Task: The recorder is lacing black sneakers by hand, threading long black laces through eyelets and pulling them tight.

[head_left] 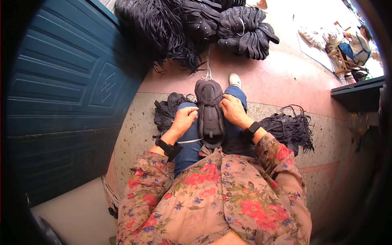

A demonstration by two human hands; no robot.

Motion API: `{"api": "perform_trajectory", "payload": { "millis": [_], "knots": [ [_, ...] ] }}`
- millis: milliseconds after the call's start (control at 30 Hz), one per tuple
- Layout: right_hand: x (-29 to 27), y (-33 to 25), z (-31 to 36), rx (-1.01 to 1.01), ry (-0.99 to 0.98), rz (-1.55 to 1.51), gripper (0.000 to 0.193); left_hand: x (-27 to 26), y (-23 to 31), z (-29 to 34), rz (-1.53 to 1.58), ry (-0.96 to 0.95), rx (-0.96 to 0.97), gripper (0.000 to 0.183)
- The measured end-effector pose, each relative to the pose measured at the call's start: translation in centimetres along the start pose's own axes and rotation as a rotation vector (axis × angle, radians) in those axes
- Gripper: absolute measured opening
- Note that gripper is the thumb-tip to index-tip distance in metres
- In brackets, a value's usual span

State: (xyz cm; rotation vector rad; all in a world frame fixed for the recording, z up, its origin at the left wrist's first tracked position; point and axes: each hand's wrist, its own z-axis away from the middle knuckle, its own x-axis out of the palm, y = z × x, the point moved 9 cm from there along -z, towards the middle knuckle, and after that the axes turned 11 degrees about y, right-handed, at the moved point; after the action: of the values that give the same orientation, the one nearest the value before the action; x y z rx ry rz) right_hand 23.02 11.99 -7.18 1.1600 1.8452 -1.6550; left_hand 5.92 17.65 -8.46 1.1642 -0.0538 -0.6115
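A black shoe upper (211, 124) lies lengthwise on my lap, between my thighs, with its toe pointing away from me. A dark shoelace (213, 101) runs across its upper part. On the left side of the upper, my left hand (185, 118) is closed in a pinch on one end of the lace. My right hand (234, 109) is closed at the other side, its fingertips on the lace near the upper's edge. A white cord (207, 72) trails on the floor beyond the toe.
Bundled black uppers (245, 36) and a heap of loose black laces (159, 32) lie ahead. More uppers (165, 112) sit by my left knee, more laces (288, 126) at my right. A blue-green door (65, 90) stands left. A seated person (355, 47) works at the far right.
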Motion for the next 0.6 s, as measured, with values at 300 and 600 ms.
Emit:
{"api": "perform_trajectory", "payload": {
  "millis": [300, 600],
  "knots": [
    [-0.6, -3.3, 0.0, -0.239, -0.042, 0.197, 0.019, -0.6, 1.4, -0.3, -0.156, 0.156, 0.286, 0.020],
    [-1.4, -3.3, 0.4, -0.159, 0.009, 0.165, 0.019, -0.6, 1.6, -0.3, -0.349, 0.230, 0.262, 0.020]
  ]
}}
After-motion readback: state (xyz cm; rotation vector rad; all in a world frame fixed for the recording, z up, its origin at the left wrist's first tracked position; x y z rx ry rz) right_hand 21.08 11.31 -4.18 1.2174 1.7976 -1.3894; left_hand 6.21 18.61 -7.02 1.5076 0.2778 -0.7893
